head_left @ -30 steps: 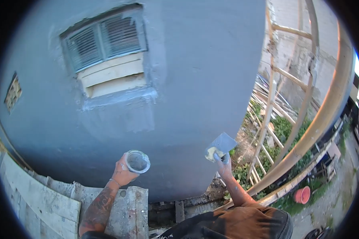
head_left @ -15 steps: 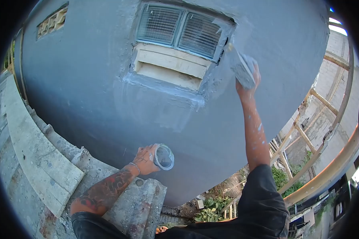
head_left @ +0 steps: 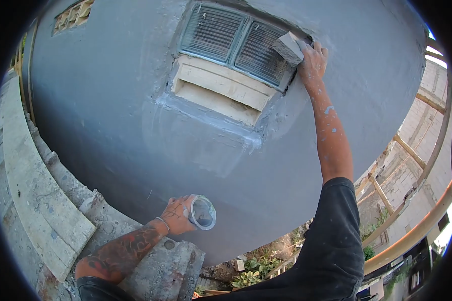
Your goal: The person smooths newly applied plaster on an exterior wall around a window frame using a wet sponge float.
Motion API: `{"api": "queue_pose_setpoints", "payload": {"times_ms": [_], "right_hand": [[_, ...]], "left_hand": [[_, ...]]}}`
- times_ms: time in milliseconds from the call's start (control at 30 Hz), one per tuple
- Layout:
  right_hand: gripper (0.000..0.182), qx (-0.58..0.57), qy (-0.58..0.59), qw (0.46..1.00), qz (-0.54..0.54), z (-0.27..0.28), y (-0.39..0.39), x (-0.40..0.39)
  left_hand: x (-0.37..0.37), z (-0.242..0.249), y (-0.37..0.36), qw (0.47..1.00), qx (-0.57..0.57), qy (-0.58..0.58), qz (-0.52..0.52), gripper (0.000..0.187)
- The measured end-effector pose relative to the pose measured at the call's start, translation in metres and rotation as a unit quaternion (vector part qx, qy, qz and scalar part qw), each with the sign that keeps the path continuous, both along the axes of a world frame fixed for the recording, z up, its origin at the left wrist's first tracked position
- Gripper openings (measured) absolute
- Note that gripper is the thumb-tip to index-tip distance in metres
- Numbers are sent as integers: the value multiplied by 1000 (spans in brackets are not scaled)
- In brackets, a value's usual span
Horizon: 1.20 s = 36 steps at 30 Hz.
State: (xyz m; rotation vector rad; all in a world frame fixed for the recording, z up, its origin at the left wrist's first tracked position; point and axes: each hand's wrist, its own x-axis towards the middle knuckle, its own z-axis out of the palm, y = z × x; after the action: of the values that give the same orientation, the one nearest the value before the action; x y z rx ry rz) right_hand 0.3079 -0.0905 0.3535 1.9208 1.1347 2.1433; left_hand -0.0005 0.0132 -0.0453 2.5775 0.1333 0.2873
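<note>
My right hand [head_left: 314, 61] is raised to the upper right corner of a louvred glass window [head_left: 211, 31]. It grips a wide paintbrush [head_left: 288, 49], whose block-like head is grey with paint and overlaps the window frame in this view. Grey-blue spots dot the forearm. Lower down, my left hand [head_left: 177, 215] is wrapped around a clear plastic tub [head_left: 214, 216], tilted so its mouth faces me, with grey paint coating the inside. Behind both hands is the grey-painted wall [head_left: 135, 135]. Under the window sits a cream vent block [head_left: 221, 83], edged with rough, lighter grey smears.
A corrugated roof sheet [head_left: 171, 273] and a long plank [head_left: 45, 200] lie at the left, below the wall. On the right stands wooden pole scaffolding [head_left: 412, 150] before a block wall. Plants [head_left: 256, 271] grow far below. A second vent [head_left: 74, 16] is at upper left.
My right hand has swung the brush up and left from beside the window onto its upper right corner. The left hand with the tub sits slightly lower in view.
</note>
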Motion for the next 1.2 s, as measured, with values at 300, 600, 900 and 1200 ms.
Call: {"api": "queue_pose_setpoints", "payload": {"times_ms": [300,600,900,1200], "right_hand": [[22,-49,76,995,-36,-112,-2,-2],[31,20,-1,995,93,-29,-25,-9],[10,21,58,998,-16,-90,19,-10],[36,14,50,981,187,-98,1,-43]], "left_hand": [[-1,4,-3,1000,-15,-6,2,80],[2,3,1,1000,-11,6,-12,84],[0,2,1,1000,-21,2,-6,85],[1,0,0,1000,1,-16,-2,86]]}}
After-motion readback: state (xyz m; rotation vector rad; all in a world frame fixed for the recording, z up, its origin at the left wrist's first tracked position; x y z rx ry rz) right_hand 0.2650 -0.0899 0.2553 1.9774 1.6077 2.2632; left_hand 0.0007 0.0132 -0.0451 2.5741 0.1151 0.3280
